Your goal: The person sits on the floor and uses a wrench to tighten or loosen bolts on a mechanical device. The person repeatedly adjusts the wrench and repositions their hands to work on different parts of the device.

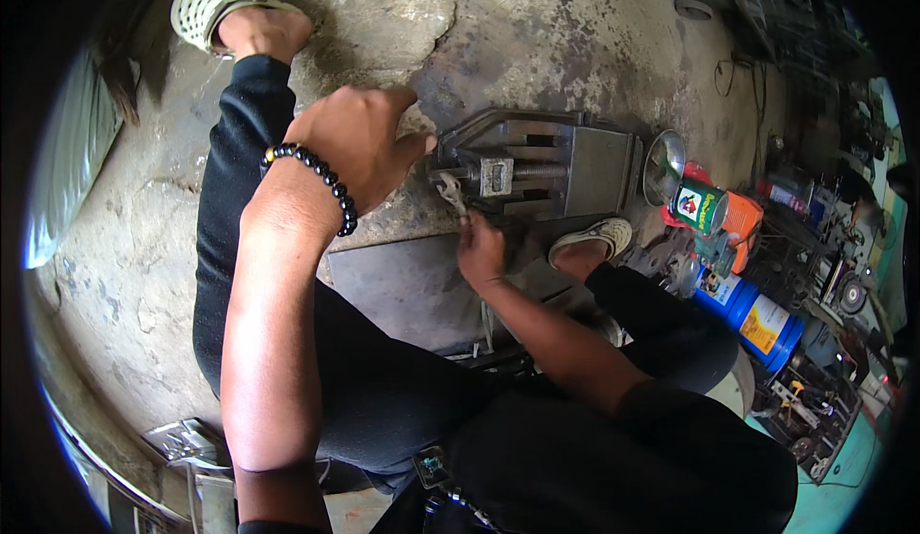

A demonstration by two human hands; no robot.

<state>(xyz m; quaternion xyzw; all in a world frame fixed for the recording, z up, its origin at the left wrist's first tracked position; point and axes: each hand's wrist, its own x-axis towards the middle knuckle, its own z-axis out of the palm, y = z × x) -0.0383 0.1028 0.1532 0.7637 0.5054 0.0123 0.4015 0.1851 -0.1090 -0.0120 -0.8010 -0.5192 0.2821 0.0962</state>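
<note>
A grey metal machine vise (596,172) lies on the concrete floor, its threaded screw running from the left end toward a wide jaw. My right hand (481,252) is closed around the handle of a wrench (450,192). The wrench's head is by the left end of the screw, next to a small metal block (495,176); whether it grips the screw's end I cannot tell. Left of the vise, my left hand (356,136) is raised, thumb and index finger apart, with nothing visible between them. Its other fingers are partly hidden, and a black bead bracelet circles the wrist.
A flat grey metal plate (398,290) lies on the floor between my legs. To the right stand a metal bowl (663,165), a green can (698,205), an orange container (743,216) and a blue bucket (757,321). Tools and machine parts crowd the far right.
</note>
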